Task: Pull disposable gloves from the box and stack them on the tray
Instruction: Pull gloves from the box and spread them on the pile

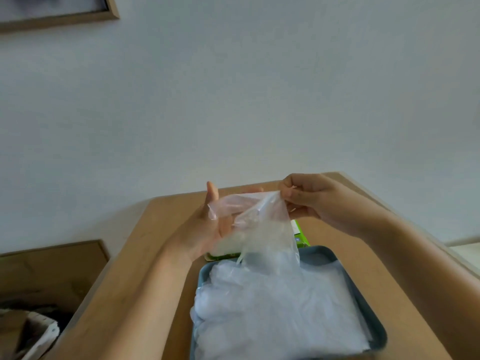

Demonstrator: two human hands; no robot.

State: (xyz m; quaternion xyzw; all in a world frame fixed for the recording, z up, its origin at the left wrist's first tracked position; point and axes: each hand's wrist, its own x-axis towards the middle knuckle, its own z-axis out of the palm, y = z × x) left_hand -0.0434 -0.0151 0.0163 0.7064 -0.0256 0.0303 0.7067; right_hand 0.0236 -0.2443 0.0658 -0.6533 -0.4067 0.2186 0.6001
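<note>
We hold one clear disposable glove point(270, 229) in the air above the far end of the blue-grey tray point(319, 252). Our right hand point(311, 201) pinches its top edge between thumb and fingertips. Our left hand point(204, 231) lies open, fingers straight, with the film draped across the palm.

We judge the task well along. A thick stack of gloves point(280, 313) already fills the tray and spills over its near left edge. This glove is out of the green box point(302, 239), which sits just behind the tray, but is not yet laid down. How many remain inside, we cannot tell.

Everything rests on a light wooden table point(155, 229) against a plain pale wall point(233, 87), with a framed picture point(59, 16) at upper left.
</note>
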